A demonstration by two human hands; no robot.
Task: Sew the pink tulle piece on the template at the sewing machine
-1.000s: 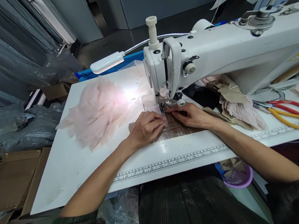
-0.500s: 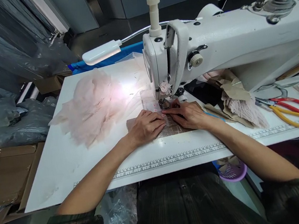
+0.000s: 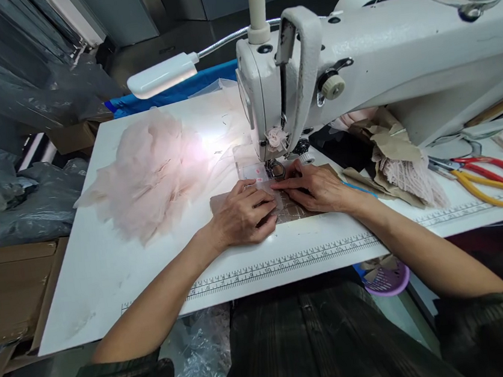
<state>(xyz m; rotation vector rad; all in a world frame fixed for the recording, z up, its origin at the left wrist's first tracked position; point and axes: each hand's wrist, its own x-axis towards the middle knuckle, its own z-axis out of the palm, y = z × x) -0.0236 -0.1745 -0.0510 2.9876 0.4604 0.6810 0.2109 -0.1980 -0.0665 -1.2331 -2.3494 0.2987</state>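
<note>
Below the needle area of a white sewing machine (image 3: 264, 99), both hands rest on thin sheer fabric over the machine bed. My left hand (image 3: 247, 213) lies on the fabric's left part, palm down, fingers slightly apart and bent. On the right side, my right hand (image 3: 315, 188) has its index finger stretched toward the presser foot (image 3: 275, 169) and presses the fabric; its thumb is partly hidden behind the foot. A sheer brownish piece (image 3: 292, 209) shows between and under the hands. Pale pink tulle (image 3: 149, 170) is heaped to the left.
Scissors with red and yellow handles (image 3: 489, 182) lie at the right, beside brown paper and pink lace (image 3: 409, 176). A lit lamp (image 3: 163, 75) hangs over the table's back. A printed ruler (image 3: 261, 272) runs along the front edge; a purple basket (image 3: 386, 279) is below.
The whole view has shifted slightly, with the machine appearing a little higher. My left hand's fingers look slightly more spread; both hands remain on the fabric by the presser foot.
</note>
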